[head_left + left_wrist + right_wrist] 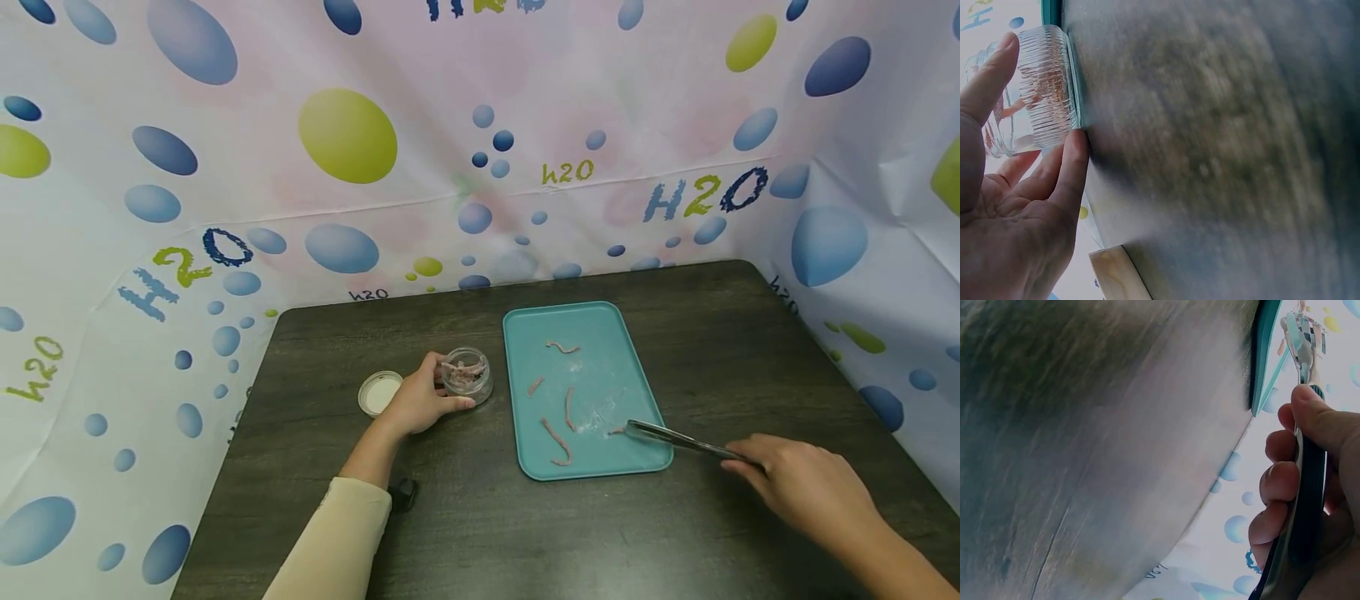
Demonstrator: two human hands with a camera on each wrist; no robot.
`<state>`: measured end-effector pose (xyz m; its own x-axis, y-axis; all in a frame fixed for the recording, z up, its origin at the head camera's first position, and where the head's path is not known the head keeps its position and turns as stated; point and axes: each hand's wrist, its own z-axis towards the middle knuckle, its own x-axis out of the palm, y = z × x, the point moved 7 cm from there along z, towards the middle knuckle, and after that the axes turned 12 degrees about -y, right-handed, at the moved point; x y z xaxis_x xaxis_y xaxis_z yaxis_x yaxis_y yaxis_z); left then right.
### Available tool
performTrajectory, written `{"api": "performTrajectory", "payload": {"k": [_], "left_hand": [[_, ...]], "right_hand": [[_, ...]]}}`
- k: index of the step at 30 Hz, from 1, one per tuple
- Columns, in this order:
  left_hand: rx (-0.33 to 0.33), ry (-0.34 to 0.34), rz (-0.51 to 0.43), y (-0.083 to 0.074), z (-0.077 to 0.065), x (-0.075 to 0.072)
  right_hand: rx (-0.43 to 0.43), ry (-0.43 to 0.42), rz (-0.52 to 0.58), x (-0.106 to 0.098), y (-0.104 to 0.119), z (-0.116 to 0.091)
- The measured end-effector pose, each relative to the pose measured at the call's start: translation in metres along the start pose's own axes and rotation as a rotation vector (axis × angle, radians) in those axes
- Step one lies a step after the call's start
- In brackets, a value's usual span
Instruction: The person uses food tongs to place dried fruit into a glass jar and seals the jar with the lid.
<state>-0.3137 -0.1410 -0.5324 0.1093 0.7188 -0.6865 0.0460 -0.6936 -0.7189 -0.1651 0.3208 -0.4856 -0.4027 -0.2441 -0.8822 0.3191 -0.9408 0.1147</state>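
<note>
Sleeve: a cream long sleeve (330, 546) is seen at the lower edge of the head view, with a small black object (403, 494) beside its cuff.
Left hand: the jar's side is gripped by the left hand (418, 400), the thumb set on one side and the fingers on the other.
Jar: a clear, ribbed, round jar (481, 388) is stood upright on the dark wood-grain table (465, 533), left of the tray; pinkish strips (463, 371) are held inside.
Disc: a round white disc with a gold-toned rim (379, 392) is laid flat beside the left hand.
Right hand: slim silver metal tongs with dark handle inlays (690, 442) are clasped in the curled fingers of the right hand (806, 483).
Tongs' tips: a thin pinkish piece (617, 431) is met over the tray; whether it is pinched cannot be told.
Tray: four more thin pinkish strips (557, 442) are spread, well apart, on the rectangular teal tray (536, 325), which is marked by whitish smears (600, 412).
Backdrop: white sheeting printed with blue and green ovals (420, 208) is hung behind.
</note>
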Motion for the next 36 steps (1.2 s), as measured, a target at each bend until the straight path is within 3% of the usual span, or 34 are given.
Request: {"api": "performTrajectory", "payload": {"k": [17, 30, 36], "left_hand": [[-0.020, -0.004, -0.005, 0.000, -0.002, -0.006], [-0.026, -0.009, -0.011, 0.004, -0.004, -0.004], [-0.005, -0.008, -0.020, 0.002, -0.002, -0.002]], "right_hand": [[-0.019, -0.050, 0.021, 0.003, 0.012, 0.027], [0.003, 0.061, 0.026, 0.017, 0.028, 0.045], [-0.008, 0.059, 0.041, 0.017, 0.036, 0.054]]}}
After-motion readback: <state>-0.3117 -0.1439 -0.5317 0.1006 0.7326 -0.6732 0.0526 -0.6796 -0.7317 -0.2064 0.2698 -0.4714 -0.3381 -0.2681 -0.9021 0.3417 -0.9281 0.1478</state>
